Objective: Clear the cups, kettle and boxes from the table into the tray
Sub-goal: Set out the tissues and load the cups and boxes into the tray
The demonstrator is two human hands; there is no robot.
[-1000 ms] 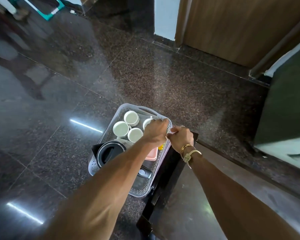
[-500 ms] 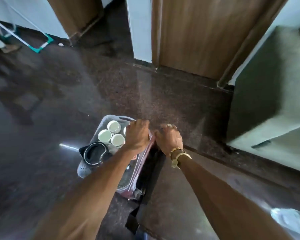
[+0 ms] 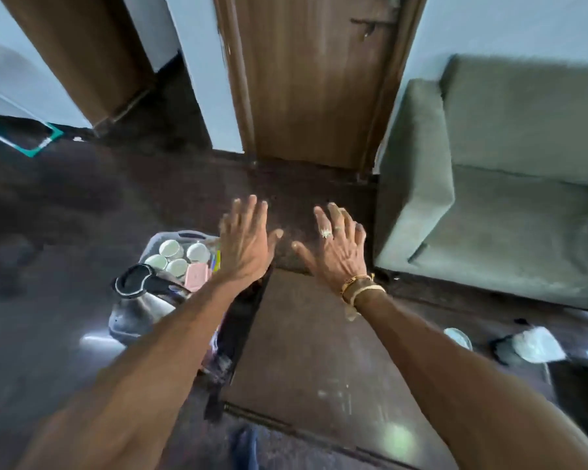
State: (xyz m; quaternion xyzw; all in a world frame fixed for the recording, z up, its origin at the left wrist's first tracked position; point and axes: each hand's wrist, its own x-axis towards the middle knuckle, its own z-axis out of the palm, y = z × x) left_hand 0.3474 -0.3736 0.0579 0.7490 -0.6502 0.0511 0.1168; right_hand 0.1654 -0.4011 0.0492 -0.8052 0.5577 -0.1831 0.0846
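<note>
Setting: domestic living room. Evidence: green upholstered sofa against a pale wall, wooden door beside it, dark polished stone floor, low dark table. Household tea things, white cups and a kettle, sit in a tray on the floor.

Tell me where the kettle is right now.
Head view: the kettle sits in the tray on the floor, left of the table, with the white cups just beyond it.

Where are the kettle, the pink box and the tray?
kettle [image 3: 133, 282], head view, on its black lid.
pink box [image 3: 197, 276], head view, on its top face.
tray [image 3: 165, 234], head view, on its far rim.
</note>
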